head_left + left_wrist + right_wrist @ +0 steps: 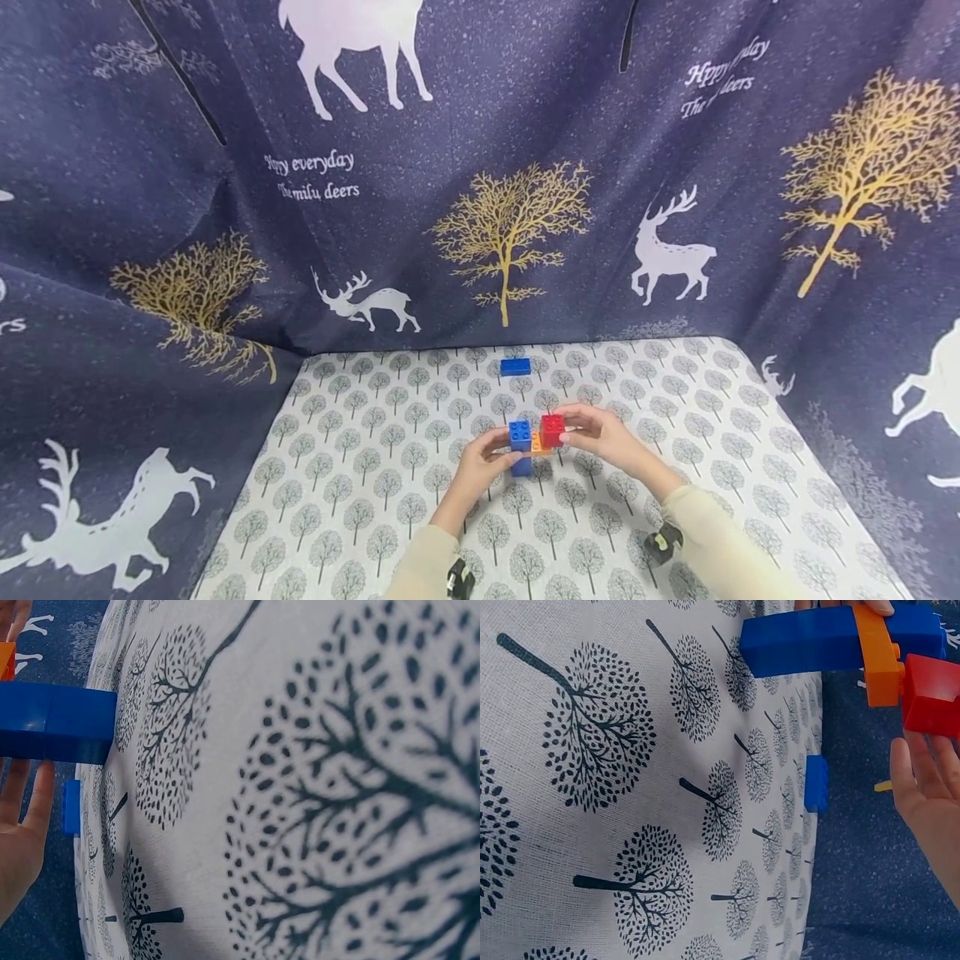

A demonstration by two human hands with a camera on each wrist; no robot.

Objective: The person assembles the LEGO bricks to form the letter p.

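A blue brick stack (521, 465) stands upright on the table, with an orange brick (537, 445) set between its blue parts and jutting out to the right. My left hand (480, 463) holds the stack between thumb and fingers near its top, from the left. From the right, my right hand (603, 437) pinches a red brick (552, 428). That red brick (932, 694) is over the jutting end of the orange brick (882, 669), whose studs partly show. Whether the two are pressed fully together, I cannot tell.
Behind the stack, a separate blue brick (515, 367) lies near the back of the table. The table wears a white cloth (375, 500) printed with grey trees. A dark blue curtain with deer and trees (465, 125) hangs behind and at both sides.
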